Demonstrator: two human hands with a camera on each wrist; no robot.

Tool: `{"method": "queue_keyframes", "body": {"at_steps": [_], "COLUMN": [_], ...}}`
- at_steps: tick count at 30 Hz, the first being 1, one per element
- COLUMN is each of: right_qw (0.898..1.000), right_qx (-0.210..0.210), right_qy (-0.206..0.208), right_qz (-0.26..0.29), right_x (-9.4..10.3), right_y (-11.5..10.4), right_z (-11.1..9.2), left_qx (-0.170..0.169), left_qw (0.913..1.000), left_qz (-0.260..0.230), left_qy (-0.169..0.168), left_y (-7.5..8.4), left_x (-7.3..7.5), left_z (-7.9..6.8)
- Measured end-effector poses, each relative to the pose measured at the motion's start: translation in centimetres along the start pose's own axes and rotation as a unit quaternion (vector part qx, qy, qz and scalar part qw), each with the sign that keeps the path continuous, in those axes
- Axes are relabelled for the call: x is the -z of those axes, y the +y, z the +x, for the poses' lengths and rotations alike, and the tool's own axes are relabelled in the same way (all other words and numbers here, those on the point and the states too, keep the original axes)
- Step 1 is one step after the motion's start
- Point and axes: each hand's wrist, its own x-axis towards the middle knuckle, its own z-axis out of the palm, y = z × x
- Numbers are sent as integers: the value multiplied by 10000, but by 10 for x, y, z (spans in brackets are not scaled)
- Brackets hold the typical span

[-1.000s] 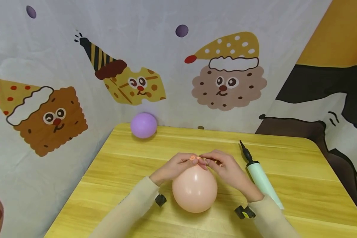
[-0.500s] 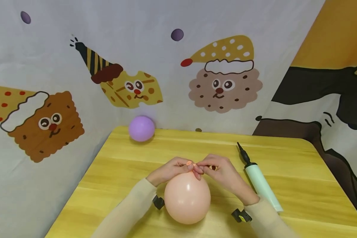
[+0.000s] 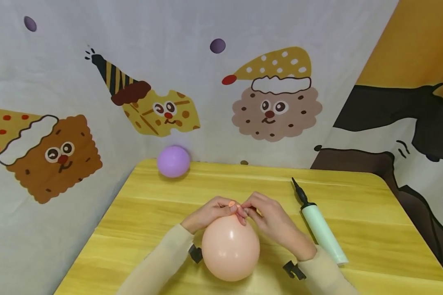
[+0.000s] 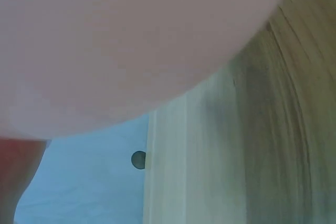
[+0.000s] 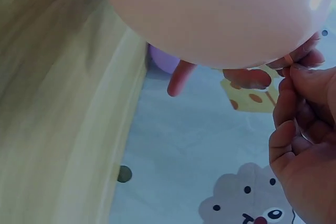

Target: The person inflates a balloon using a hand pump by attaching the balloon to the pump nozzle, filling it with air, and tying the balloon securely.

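A round, inflated peach balloon (image 3: 230,250) is held low over the wooden table, its neck at the top. My left hand (image 3: 209,213) pinches that neck from the left, and the orange rolled mouth (image 3: 232,203) pokes up beside the thumb. From the right, my right hand (image 3: 273,217) pinches at the neck too, its thumb and forefinger meeting there in the right wrist view, the other fingers curled in. Beyond the balloon in that view, left-hand fingers (image 5: 181,78) stick out from behind it. In the left wrist view the balloon (image 4: 131,40) fills most of the picture and hides the fingertips.
A purple balloon (image 3: 173,161) rests at the table's back left corner. Right of my hands lies a mint-green hand pump (image 3: 323,233) with a black nozzle pointing away. A printed cloth (image 3: 192,24) with cartoon snacks hangs behind the wooden table (image 3: 133,213).
Both hands keep hold of the balloon's neck while the right fingers shift slightly there. The whole head view has drifted, so balloon and hands appear lower and further left.
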Motion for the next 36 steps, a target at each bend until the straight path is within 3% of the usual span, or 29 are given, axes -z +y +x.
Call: {"method": "queue_keyframes", "body": {"at_steps": [7,13,20,26,29,32,36], "right_qw": [9995,9990,9978,9982,9969,9811,9409], "right_qx": [-189,102,594,551,161,-460,-720], "right_qy": [43,129,108,152,52,-194,-471], "right_qz": [-256,-417,-290,155,770,1870,3276], "right_x": [-8,-9,-5,-3,-2,-2,-2], "right_y": [1,4,5,2,0,0,1], "right_z": [-2,-3,-4,-7,-9,-12,-16], "left_qx": [180,195,142,-76,-113,-79,-113], "left_qw": [9996,9994,9985,9949,9929,9890,9840], "left_qz": [11,-134,-530,-809,-922,-1081,-1062], "left_qy": [201,251,-69,-601,-747,-1001,-1429], "left_y": [-6,-6,-6,-8,-6,-3,2], "left_x": [0,0,-3,-6,-8,-10,-11], "left_z": [-1,0,0,2,4,8,14]}}
